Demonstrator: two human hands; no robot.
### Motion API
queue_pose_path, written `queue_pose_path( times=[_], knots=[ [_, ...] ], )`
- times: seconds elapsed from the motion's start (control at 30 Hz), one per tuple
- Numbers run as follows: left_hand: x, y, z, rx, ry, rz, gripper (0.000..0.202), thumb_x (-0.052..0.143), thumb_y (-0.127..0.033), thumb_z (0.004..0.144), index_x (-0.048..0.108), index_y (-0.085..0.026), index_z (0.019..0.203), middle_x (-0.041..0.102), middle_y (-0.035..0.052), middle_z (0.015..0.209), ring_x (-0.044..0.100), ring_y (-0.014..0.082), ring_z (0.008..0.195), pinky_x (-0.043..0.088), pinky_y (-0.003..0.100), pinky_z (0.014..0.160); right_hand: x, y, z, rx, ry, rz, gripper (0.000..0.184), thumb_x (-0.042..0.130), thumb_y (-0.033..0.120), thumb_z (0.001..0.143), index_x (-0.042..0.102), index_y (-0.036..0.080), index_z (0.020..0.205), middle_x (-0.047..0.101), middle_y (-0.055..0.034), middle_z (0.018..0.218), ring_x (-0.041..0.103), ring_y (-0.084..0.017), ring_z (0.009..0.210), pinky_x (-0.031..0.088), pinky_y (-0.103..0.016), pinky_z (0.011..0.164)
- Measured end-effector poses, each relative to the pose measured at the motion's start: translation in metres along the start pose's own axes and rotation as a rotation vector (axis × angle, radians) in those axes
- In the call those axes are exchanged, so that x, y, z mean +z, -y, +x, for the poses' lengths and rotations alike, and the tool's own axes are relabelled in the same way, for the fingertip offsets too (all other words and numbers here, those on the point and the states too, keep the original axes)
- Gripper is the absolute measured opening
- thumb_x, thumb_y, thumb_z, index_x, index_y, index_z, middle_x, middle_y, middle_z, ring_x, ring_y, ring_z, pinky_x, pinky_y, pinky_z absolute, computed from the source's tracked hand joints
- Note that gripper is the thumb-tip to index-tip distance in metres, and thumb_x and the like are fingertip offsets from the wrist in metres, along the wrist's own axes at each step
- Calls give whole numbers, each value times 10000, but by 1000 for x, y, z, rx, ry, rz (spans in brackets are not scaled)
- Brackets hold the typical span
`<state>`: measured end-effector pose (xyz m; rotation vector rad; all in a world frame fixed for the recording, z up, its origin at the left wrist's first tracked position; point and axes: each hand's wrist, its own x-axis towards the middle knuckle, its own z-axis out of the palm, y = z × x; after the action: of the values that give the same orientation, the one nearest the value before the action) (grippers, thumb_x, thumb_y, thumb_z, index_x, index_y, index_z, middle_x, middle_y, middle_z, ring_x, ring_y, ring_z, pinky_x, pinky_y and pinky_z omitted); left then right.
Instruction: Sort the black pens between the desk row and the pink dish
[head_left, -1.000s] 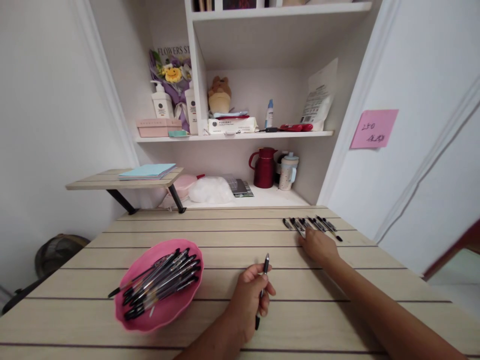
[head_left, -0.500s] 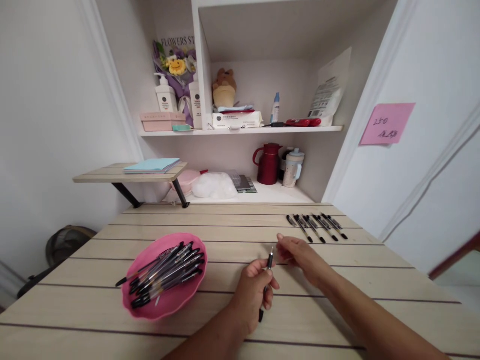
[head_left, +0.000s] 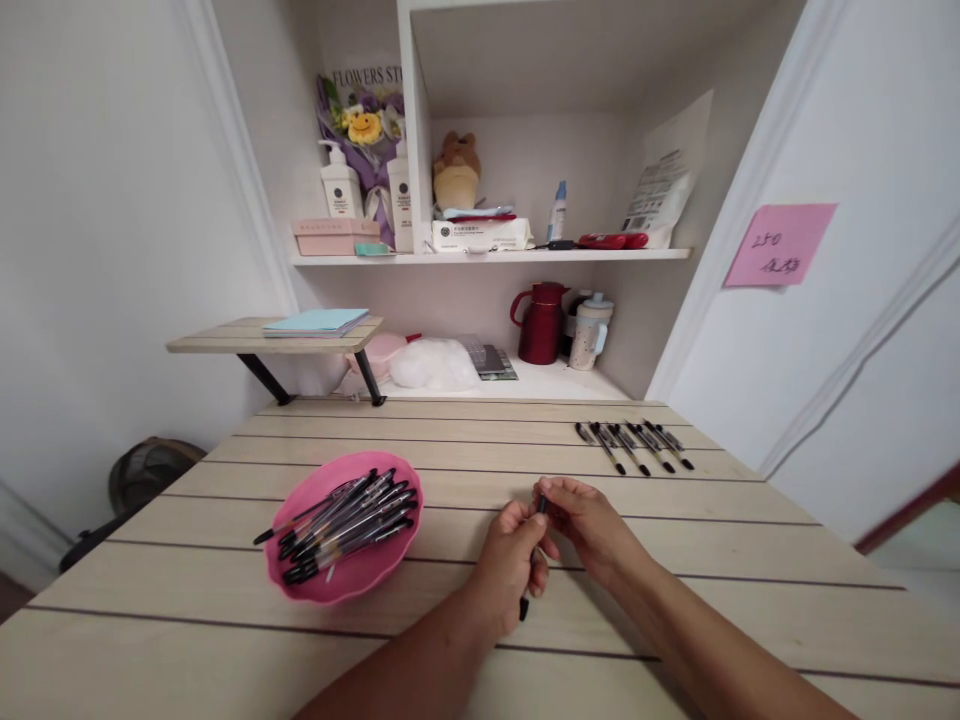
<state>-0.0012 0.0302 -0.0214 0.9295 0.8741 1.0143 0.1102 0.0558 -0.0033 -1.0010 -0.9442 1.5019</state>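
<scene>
My left hand (head_left: 510,565) is closed around a black pen (head_left: 524,607), which slants upward with its dark lower end sticking out below the fist. At the upper end, the thumb and fingers of my right hand (head_left: 589,520) pinch the pen's tip, and they cover it. To the left stands a pink bowl (head_left: 271,570) with a scalloped rim, holding several black-and-clear pens (head_left: 352,525). On the right of the table, more pens (head_left: 634,447) lie in a slanted row, with small dark pieces among their upper ends.
The slatted wooden table (head_left: 480,470) reaches back to a white shelf unit (head_left: 495,258). A small raised stand (head_left: 225,335) with blue paper (head_left: 319,321) is at the back left. A red jug (head_left: 541,325) and a cup (head_left: 590,335) stand behind the table.
My right hand has moved in to the pen and closed on its bare tip, which showed before. My left hand keeps its hold. The view has shifted slightly.
</scene>
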Motion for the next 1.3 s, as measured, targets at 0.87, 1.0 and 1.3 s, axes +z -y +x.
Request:
queue_pose_path(
  times=[0.87, 1.0, 1.3],
  knots=[
    [0, -5, -2, -13, 28, -35, 196, 482, -374, 740, 417, -200, 800, 499, -72, 550, 254, -3, 259, 93, 162, 298, -1, 0, -6, 9, 178, 44, 338, 662, 481, 634, 540, 167, 643, 557, 12, 505, 446, -94, 351, 319, -225, 369],
    [0, -6, -2, -33, 27, -40, 234, 496, -410, 731, 420, -206, 817, 499, -74, 540, 233, -4, 260, 91, 162, 304, -1, -4, -4, -47, 158, 117, 314, 716, 425, 587, 565, 163, 670, 600, -3, 618, 460, -89, 374, 320, -222, 346],
    [0, -5, -2, -20, 20, -57, 277, 536, -433, 702, 430, -198, 802, 483, -79, 536, 222, -11, 266, 85, 160, 316, 3, -4, -4, -4, 164, 118, 304, 688, 434, 627, 542, 168, 641, 539, 28, 496, 437, -90, 330, 301, -219, 326]
  ],
)
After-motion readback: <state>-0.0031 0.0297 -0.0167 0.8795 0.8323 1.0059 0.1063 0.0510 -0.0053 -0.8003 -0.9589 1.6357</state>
